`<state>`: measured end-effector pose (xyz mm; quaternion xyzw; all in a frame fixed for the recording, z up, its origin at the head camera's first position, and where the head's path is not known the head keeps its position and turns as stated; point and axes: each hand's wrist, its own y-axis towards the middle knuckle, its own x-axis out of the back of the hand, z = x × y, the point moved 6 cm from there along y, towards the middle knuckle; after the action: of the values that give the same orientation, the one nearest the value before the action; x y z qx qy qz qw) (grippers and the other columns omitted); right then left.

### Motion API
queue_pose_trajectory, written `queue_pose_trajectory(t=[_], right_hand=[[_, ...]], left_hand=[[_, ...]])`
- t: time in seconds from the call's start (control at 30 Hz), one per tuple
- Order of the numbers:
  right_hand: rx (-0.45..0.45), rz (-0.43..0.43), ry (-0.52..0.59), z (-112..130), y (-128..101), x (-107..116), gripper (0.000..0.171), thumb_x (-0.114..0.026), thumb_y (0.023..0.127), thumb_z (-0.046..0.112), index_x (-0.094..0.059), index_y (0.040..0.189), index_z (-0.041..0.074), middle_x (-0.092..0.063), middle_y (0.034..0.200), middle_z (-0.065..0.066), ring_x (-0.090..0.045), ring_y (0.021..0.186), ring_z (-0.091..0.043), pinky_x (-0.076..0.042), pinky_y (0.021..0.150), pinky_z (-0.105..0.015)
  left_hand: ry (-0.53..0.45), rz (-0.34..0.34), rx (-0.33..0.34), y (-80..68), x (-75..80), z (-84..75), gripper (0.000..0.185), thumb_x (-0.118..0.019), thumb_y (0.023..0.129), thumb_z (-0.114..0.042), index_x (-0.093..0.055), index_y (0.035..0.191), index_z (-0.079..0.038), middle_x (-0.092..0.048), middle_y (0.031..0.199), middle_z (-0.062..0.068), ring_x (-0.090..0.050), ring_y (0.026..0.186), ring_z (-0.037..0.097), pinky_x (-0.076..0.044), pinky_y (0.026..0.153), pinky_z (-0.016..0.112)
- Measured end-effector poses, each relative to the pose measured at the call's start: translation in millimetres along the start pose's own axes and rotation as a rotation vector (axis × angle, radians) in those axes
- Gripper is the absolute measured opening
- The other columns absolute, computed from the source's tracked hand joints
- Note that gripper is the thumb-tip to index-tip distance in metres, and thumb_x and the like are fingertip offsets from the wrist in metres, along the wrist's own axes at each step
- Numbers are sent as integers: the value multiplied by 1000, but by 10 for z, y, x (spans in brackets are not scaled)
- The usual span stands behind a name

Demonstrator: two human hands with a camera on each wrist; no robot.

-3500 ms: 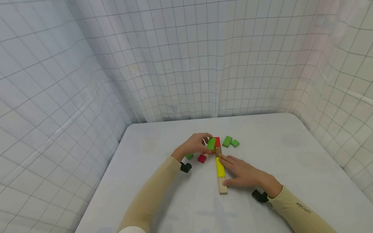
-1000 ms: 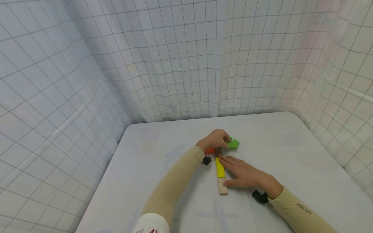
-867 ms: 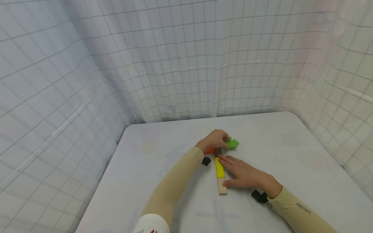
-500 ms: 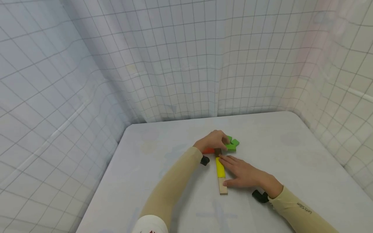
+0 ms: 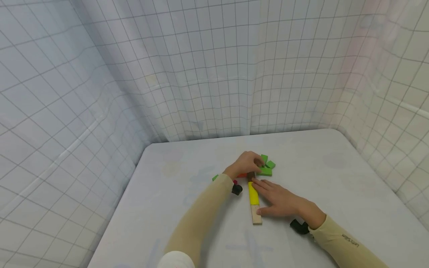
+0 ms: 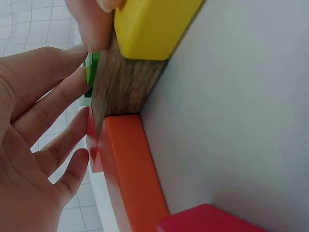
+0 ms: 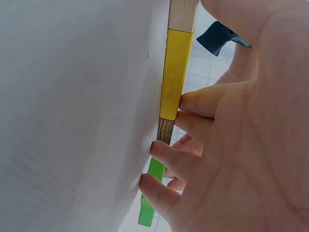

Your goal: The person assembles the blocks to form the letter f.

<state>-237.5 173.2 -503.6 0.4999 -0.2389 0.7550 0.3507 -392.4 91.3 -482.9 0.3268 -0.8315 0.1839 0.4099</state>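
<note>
A row of flat blocks lies on the white table (image 5: 187, 208): light wood (image 5: 256, 216), yellow (image 5: 253, 192), dark wood (image 5: 250, 175). An orange block (image 5: 242, 175) lies to the left of the dark wood block. My right hand (image 5: 279, 197) lies flat with its fingers straight against the row's right side. My left hand (image 5: 248, 162) reaches over the far end, and its fingertips touch a green block (image 5: 265, 171) lying right of the dark wood block. In the left wrist view the fingers (image 6: 63, 96) are loosely spread by the green block (image 6: 90, 72) and the dark wood block (image 6: 120, 82).
Two more green blocks (image 5: 264, 159) (image 5: 270, 164) lie just behind the touched one. A small green block (image 5: 215, 178) and a red block (image 5: 235, 182) peek out left of my left forearm. Gridded fabric walls (image 5: 201, 74) close in the table's back and sides.
My left hand left the far-left blocks, reached across to the green blocks and drew one back beside the dark wood block. The right hand has stayed on the row.
</note>
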Motion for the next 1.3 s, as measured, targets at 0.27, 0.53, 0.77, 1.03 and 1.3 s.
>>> queue_pose_trajectory(t=[0.27,0.53,0.77,1.03,1.3], right_hand=[[4,-7,-4,11,-6,10,93,-57,94,64,-25,160,7,-15,167,-6,-19,150,-38,-24,116,-58],[8,-9,5,9,0,-13,94,-58,93,64,-25,160,7,-16,167,-6,-19,150,-37,-24,116,-57],[-14,-10,6,-25,6,-7,96,-57,91,68,-25,160,9,-16,167,-7,-20,150,-35,-26,116,-57],[-54,-133,-36,-29,12,176,70,-68,93,53,-50,150,18,-44,155,1,-45,137,-22,-46,104,-48],[-156,-395,-157,-217,155,516,37,-75,92,24,-70,128,17,-68,120,-3,-63,105,-24,-57,81,-44]], left_hand=[[-32,-24,-5,-19,-26,62,25,-83,84,-20,-78,107,-16,-70,91,-12,-61,86,4,-49,81,19],[-49,-65,-14,-121,38,13,23,-79,88,-26,-77,109,-16,-68,95,-14,-59,93,7,-49,88,24],[-22,-149,35,-198,209,90,22,-68,98,-26,-75,117,-17,-67,116,-5,-59,106,16,-50,94,27],[39,-84,131,-308,213,234,30,-63,99,-22,-71,127,-17,-64,130,-1,-55,121,20,-46,103,35],[112,10,108,-548,218,276,38,-63,100,-29,-65,135,-18,-56,143,0,-49,132,20,-41,110,39]])
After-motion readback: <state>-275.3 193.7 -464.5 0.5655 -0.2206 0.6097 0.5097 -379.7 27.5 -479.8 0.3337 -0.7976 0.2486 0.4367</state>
